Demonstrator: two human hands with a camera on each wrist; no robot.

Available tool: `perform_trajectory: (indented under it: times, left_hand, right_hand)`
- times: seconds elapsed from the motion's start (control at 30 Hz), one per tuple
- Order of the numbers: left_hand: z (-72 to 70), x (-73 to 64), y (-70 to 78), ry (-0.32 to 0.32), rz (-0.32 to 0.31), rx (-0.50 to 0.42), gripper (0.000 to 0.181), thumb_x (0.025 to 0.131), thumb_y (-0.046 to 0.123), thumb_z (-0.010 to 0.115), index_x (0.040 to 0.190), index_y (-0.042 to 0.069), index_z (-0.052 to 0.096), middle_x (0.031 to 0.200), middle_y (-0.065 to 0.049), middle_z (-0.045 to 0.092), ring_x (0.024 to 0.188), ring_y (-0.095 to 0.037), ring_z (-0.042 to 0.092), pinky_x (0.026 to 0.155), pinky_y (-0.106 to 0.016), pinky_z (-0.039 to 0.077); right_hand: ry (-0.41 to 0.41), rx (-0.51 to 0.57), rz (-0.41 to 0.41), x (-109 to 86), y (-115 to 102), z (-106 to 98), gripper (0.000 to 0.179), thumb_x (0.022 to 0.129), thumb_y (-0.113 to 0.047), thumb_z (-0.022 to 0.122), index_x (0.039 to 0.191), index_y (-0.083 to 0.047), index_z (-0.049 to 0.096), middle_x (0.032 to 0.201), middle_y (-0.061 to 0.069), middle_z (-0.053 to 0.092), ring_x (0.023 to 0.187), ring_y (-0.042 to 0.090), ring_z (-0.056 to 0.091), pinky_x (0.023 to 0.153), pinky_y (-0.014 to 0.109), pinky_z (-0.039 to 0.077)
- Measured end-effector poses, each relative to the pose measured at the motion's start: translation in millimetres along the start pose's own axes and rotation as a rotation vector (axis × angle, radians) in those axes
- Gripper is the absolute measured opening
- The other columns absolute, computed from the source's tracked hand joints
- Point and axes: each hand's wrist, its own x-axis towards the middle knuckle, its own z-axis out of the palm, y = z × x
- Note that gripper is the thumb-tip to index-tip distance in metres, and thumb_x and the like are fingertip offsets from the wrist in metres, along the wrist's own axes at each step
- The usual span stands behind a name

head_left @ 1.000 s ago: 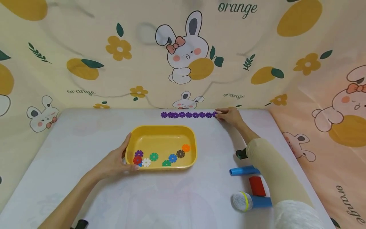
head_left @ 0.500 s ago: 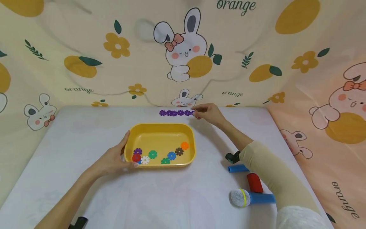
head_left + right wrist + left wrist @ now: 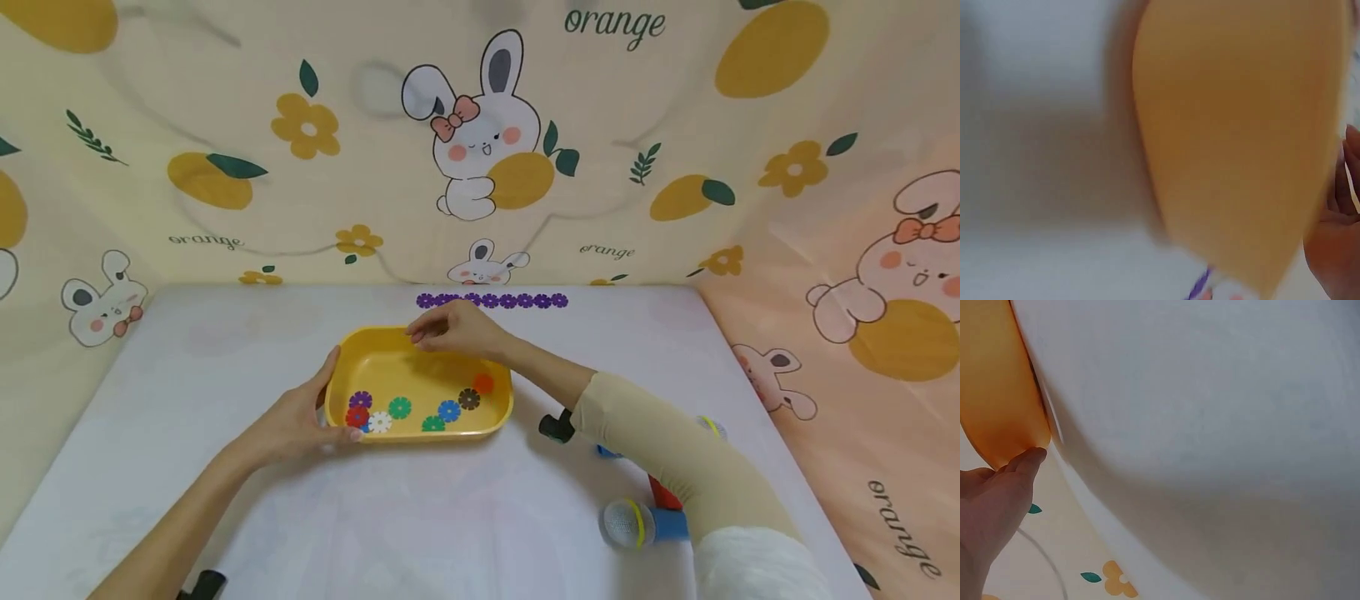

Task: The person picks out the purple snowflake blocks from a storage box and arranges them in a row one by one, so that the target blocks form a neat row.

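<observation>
My left hand [image 3: 296, 421] grips the left end of a yellow tray [image 3: 367, 367], thumb along the front rim and fingers against the side. In the left wrist view, its fingertips press the tray's end. Inside lie several notched plastic discs: purple [image 3: 360, 401], red [image 3: 357, 418], white [image 3: 380, 422], green [image 3: 400, 407], blue [image 3: 448, 411], brown [image 3: 469, 399] and orange [image 3: 483, 384]. Over the tray's back rim hovers my right hand [image 3: 465, 329], its fingers loosely bent, with no disc visible in them. Behind it runs a row of purple discs [image 3: 525, 301], partly covered by the hand.
To the right on the white table [image 3: 420, 517] lie a toy microphone [image 3: 633, 523], a red block [image 3: 663, 493] and a blue piece [image 3: 608, 452], partly under the right sleeve. Another grey microphone head [image 3: 712, 427] shows behind that sleeve. A patterned cloth wall [image 3: 300, 200] borders the table's back.
My right hand has travelled left from the right end of the purple row, along it, to above the tray's back rim. The left hand stays on the tray.
</observation>
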Motion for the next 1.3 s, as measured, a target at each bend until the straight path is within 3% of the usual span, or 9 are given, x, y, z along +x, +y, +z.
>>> perform_trajectory:
  times: [0.23, 0.47, 0.73, 1.03, 1.3]
  left_hand:
    - [0.7, 3.5, 1.1, -0.025, 0.004, -0.013, 0.128, 0.076, 0.051, 0.082, 0.16, 0.013, -0.006, 0.162, -0.023, 0.018, 0.144, -0.046, 0.025, 0.112, -0.059, 0.03]
    - [-0.1, 4.4, 3.1, -0.023, 0.019, -0.018, 0.127, 0.076, 0.05, 0.082, 0.16, 0.014, -0.006, 0.162, -0.024, 0.019, 0.143, -0.047, 0.028, 0.111, -0.06, 0.033]
    - [-0.6, 2.3, 2.8, -0.026, 0.036, -0.018, 0.125, 0.078, 0.048, 0.081, 0.16, 0.014, -0.007, 0.161, -0.025, 0.02, 0.142, -0.049, 0.028, 0.11, -0.063, 0.031]
    - [0.3, 0.0, 0.8, -0.012, 0.037, -0.027, 0.125, 0.078, 0.044, 0.083, 0.16, 0.015, -0.007, 0.161, -0.025, 0.019, 0.142, -0.048, 0.029, 0.111, -0.061, 0.031]
    - [-0.6, -1.6, 2.8, -0.006, 0.021, 0.001, 0.128, 0.076, 0.049, 0.083, 0.16, 0.015, -0.007, 0.161, -0.025, 0.018, 0.143, -0.049, 0.026, 0.112, -0.062, 0.029]
  right_hand:
    - [-0.168, -0.08, -0.013, 21.5, -1.8, 43.8, 0.026, 0.09, -0.007, 0.073, 0.115, -0.004, 0.074, 0.104, 0.004, 0.075, 0.085, 0.004, 0.068, 0.079, 0.018, 0.056]
    - [-0.223, -0.191, -0.038, 32.4, -4.0, 69.3, 0.027, 0.089, -0.007, 0.075, 0.116, -0.009, 0.075, 0.104, -0.006, 0.075, 0.087, 0.0, 0.065, 0.08, 0.011, 0.052]
    - [-0.249, -0.326, -0.115, 33.2, -0.8, 88.0, 0.028, 0.089, -0.008, 0.075, 0.116, -0.013, 0.075, 0.111, -0.007, 0.071, 0.102, 0.002, 0.06, 0.093, 0.009, 0.043]
    - [-0.214, -0.407, -0.114, 33.1, -0.7, 93.0, 0.024, 0.09, -0.013, 0.075, 0.114, -0.017, 0.075, 0.103, -0.007, 0.066, 0.091, 0.005, 0.056, 0.085, 0.009, 0.044]
    - [-0.163, -0.215, -0.024, 19.2, -3.9, 67.8, 0.018, 0.092, -0.013, 0.072, 0.11, -0.015, 0.076, 0.094, -0.01, 0.072, 0.082, 0.005, 0.061, 0.076, 0.013, 0.051]
